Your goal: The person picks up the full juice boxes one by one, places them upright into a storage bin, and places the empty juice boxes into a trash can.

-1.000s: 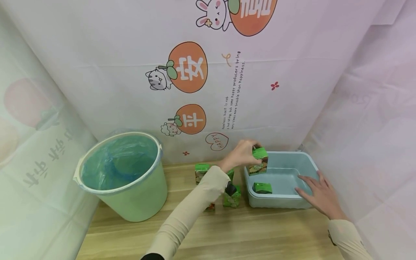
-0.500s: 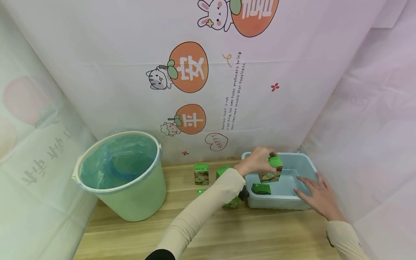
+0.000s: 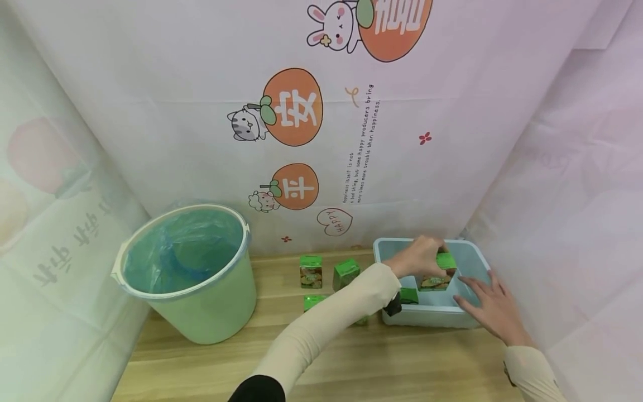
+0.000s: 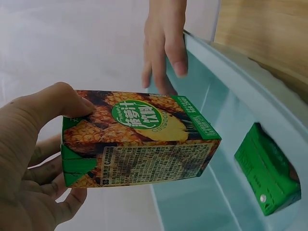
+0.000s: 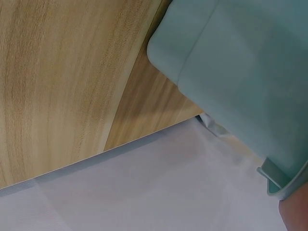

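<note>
My left hand [image 3: 421, 255] grips a pineapple juice box [image 3: 438, 276] and holds it over the blue plastic basin [image 3: 454, 309]. In the left wrist view, its thumb presses one face of the juice box [image 4: 144, 122], while the fingers lie on the other side. Another green juice box [image 3: 409, 296] lies inside the basin near its front left corner, partly hidden by the left wrist. My right hand [image 3: 497, 307] rests at the basin's right rim, fingers stretched over the inside. Only a sliver of the right hand [image 5: 294, 211] shows in the right wrist view.
Several juice boxes stand on the wooden table [image 3: 392, 368], including one at the back [image 3: 311, 272] and another [image 3: 346, 273] beside it; the left sleeve partly covers others. A green bucket [image 3: 211, 312] with a blue liner stands at left. Printed cloth [image 3: 402, 184] hangs behind.
My left hand has carried the juice box to the right, from the basin's left edge to over its middle, and lower. The right hand has stayed at the rim.
</note>
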The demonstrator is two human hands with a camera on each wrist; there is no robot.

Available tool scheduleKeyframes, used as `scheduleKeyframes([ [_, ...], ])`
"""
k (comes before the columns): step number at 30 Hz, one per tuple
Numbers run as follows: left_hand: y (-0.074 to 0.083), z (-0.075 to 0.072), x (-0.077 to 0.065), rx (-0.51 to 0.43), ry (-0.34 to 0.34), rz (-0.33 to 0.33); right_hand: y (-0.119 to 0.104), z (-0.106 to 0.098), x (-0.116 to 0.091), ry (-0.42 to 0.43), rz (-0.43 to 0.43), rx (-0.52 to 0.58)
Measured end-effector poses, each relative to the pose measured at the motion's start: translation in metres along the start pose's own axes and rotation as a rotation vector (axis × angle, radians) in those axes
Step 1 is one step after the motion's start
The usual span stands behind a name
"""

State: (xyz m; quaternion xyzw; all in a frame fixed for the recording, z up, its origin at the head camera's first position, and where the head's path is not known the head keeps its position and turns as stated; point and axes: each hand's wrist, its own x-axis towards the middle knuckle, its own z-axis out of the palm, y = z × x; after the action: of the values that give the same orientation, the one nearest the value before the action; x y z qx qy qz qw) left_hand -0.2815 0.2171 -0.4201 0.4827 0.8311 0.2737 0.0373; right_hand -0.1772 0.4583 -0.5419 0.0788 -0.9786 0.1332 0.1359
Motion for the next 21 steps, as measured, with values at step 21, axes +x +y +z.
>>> scheduleKeyframes([
  [21, 0.001, 0.052, 0.009, 0.099, -0.034, -0.074, 0.001, 0.0, -0.003, -0.008, 0.023, -0.005],
])
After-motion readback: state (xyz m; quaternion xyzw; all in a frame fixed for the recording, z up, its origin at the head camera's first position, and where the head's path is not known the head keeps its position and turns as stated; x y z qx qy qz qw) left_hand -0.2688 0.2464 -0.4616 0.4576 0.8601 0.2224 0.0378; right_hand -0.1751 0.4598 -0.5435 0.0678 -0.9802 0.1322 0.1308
